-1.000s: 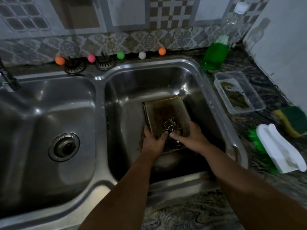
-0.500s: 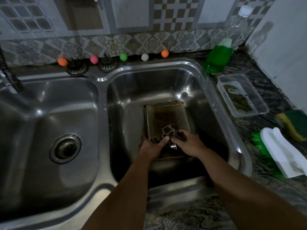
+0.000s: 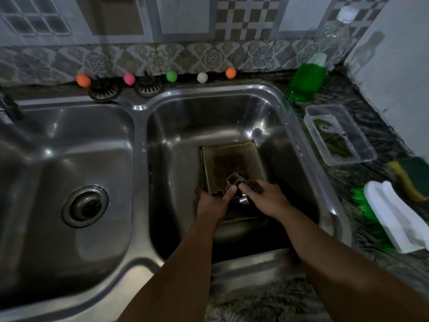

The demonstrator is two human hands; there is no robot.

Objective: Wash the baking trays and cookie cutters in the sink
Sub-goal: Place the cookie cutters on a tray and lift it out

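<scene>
Steel cutters (image 3: 233,182), same hands' (image 3: 212,203) hold.

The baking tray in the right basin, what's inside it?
Metal cookie cutters lie in the baking tray on its browned floor. Both hands, left hand and right hand, cover its near end.

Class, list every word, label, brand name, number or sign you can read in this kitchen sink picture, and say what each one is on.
None can be read.
Small dark stamped mark on the divider between the sink basins: too small and blurred to read.
Bottle of green liquid: no readable label.
Baking tray, cookie cutters, sponge and brush: no lettering visible.
</scene>
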